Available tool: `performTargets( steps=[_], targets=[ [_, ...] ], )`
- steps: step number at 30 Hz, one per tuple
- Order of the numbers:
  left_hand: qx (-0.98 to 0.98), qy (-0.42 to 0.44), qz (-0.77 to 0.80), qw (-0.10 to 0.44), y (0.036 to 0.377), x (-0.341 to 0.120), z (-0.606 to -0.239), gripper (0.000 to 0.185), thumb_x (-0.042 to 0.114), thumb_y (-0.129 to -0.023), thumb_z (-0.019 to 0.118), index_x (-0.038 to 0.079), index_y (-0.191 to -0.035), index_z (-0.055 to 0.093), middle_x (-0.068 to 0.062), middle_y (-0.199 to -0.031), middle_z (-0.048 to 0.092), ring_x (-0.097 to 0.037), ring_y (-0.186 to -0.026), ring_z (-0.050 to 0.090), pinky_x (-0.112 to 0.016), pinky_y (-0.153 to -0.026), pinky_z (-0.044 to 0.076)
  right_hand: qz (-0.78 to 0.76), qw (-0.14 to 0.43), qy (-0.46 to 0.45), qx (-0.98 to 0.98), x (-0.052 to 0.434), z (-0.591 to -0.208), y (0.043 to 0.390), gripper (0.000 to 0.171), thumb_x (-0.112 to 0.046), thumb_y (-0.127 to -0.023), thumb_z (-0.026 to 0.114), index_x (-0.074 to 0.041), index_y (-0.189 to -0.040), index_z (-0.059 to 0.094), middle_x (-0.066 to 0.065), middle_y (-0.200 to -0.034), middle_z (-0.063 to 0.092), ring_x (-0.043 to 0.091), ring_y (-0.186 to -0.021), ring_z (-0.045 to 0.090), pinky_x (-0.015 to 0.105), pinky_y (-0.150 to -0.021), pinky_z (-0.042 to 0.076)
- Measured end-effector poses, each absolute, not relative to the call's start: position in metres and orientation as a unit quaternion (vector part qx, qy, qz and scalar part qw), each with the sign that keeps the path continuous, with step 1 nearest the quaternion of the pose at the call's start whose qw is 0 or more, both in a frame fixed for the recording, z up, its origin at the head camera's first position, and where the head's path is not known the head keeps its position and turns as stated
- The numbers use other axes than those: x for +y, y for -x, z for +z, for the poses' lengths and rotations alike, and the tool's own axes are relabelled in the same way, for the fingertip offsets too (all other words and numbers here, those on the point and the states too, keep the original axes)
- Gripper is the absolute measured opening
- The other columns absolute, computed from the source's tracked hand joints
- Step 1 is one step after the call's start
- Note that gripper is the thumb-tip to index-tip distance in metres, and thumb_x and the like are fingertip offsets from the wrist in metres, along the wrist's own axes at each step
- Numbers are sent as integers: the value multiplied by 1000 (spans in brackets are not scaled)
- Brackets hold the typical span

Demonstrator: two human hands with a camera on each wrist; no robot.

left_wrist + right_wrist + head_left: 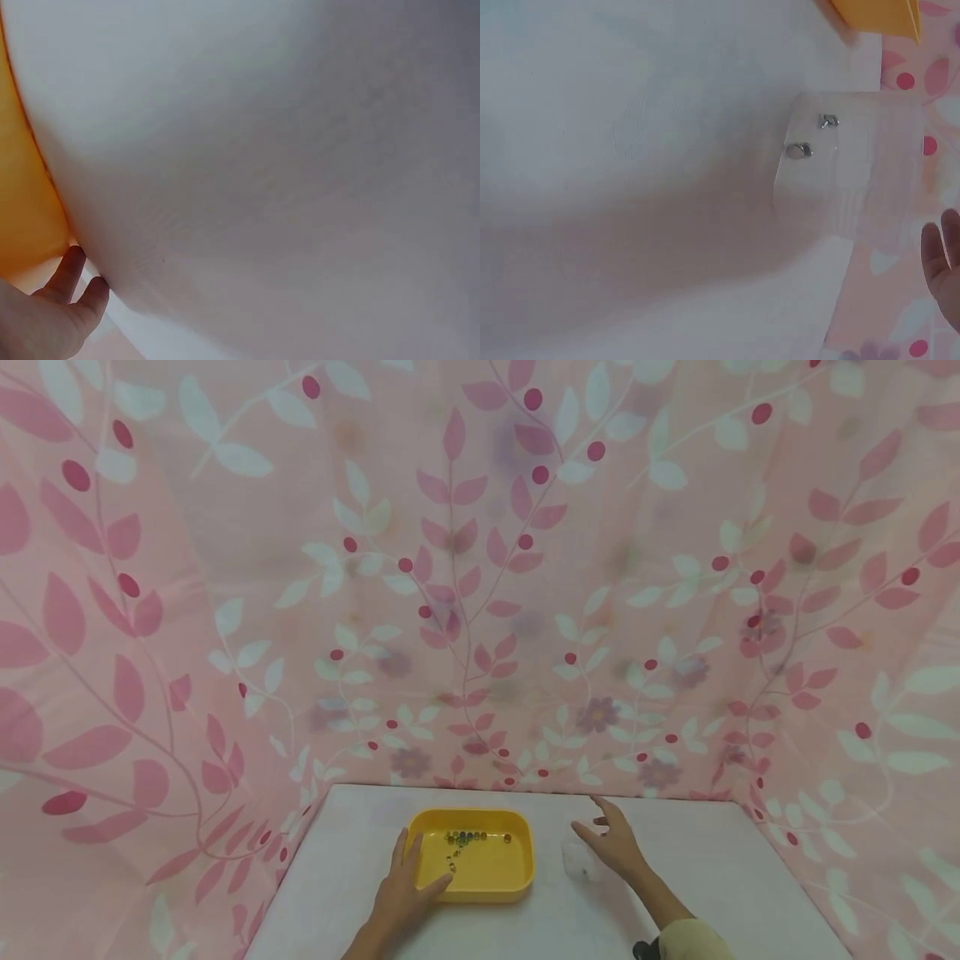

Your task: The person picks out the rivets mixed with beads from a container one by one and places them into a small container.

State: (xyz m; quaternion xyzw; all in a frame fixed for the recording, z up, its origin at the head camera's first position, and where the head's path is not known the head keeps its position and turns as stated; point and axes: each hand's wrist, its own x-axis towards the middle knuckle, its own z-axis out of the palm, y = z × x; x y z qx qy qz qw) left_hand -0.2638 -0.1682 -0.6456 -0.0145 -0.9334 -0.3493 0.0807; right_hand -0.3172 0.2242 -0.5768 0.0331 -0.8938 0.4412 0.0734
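- White bench (720, 860) under everything, smooth top, soft shadows by my arms.
- Pink leaf-print cloth (480, 568) as walls: behind the bench, left and right too.
- One yellow tray (491, 870), on the bench, left of middle.
- Small glassy beads (462, 838) in the tray: over a dozen, clump too tiny for an exact count; one sits alone toward the right end.
- One clear container (576, 862), on the bench right of the tray, apart from it.
- Two shiny pieces (812, 136) show at the container; inside or seen through the wall, cannot tell.
- Two hands, mine. Left hand (400, 893): fingers spread, released, at the tray's left rim.
- Right hand (619, 845): fingers loose, apart, gripping nothing, just beside the container.
- One pale sleeve (693, 939), right arm.
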Motion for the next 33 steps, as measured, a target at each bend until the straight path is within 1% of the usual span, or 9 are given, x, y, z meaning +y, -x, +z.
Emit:
performTargets(
  steps=[3, 6, 8, 12, 18, 21, 25, 30, 33],
  targets=[
    [-932, 16, -353, 78, 264, -168, -646, 98, 65, -80, 69, 14, -155, 32, -14, -165, 13, -38, -101, 65, -56, -82, 53, 397, 85, -54, -912, 216, -578, 317, 87, -47, -89, 70, -14, -157, 26, 20, -160, 23, 44, -134, 43, 65, -105, 39],
    [-932, 18, -355, 74, 264, -169, -648, 99, 66, -80, 68, 14, -156, 31, -15, -165, 12, -39, -103, 64, -57, -82, 52, 356, 97, -63, -927, 207, -580, 317, 91, -51, -89, 67, -14, -158, 21, 22, -164, 11, 51, -140, 32, 76, -105, 25],
    [-932, 17, -354, 75, 264, -169, -650, 100, 67, -80, 68, 14, -156, 31, -15, -165, 12, -39, -105, 64, -57, -83, 52, 333, 108, -70, -934, 200, -581, 318, 91, -53, -88, 66, -13, -158, 22, 23, -164, 8, 52, -140, 33, 80, -101, 23],
    [-932, 13, -354, 75, 265, -170, -652, 100, 67, -80, 68, 14, -156, 31, -14, -165, 11, -40, -107, 63, -58, -82, 52, 313, 121, -83, -939, 185, -587, 321, 91, -53, -87, 66, -12, -157, 24, 24, -164, 5, 49, -135, 42, 79, -99, 28],
    [-931, 13, -358, 67, 263, -167, -652, 98, 64, -80, 69, 13, -155, 31, -15, -165, 11, -42, -110, 62, -58, -83, 52, 250, 153, -124, -948, 168, -598, 323, 89, -55, -88, 64, -12, -157, 27, 27, -163, 9, 54, -133, 39, 73, -102, 32],
    [-931, 13, -357, 68, 262, -167, -651, 98, 63, -81, 69, 12, -155, 32, -16, -165, 12, -42, -110, 62, -59, -83, 52, 222, 168, -146, -949, 158, -598, 321, 89, -58, -88, 62, -14, -157, 26, 24, -164, 6, 53, -136, 34, 72, -107, 27],
    [-932, 13, -355, 71, 263, -168, -650, 97, 63, -81, 69, 12, -155, 33, -16, -165, 12, -42, -114, 60, -60, -84, 51, 188, 195, -171, -947, 148, -598, 322, 90, -64, -87, 59, -17, -157, 27, 17, -166, -1, 50, -139, 29, 73, -108, 21],
    [-934, 13, -348, 78, 266, -169, -650, 97, 64, -80, 69, 13, -155, 33, -14, -165, 13, -41, -114, 60, -59, -85, 51, 152, 213, -173, -949, 142, -602, 329, 91, -73, -86, 51, -18, -156, 29, 13, -167, -4, 47, -142, 27, 72, -110, 19],
    [-935, 14, -348, 74, 266, -169, -650, 97, 65, -80, 69, 13, -155, 34, -14, -165, 12, -41, -114, 61, -59, -84, 52, 151, 209, -169, -951, 140, -601, 330, 92, -73, -86, 52, -18, -156, 30, 14, -167, -2, 48, -142, 27, 71, -110, 19]
  ],
)
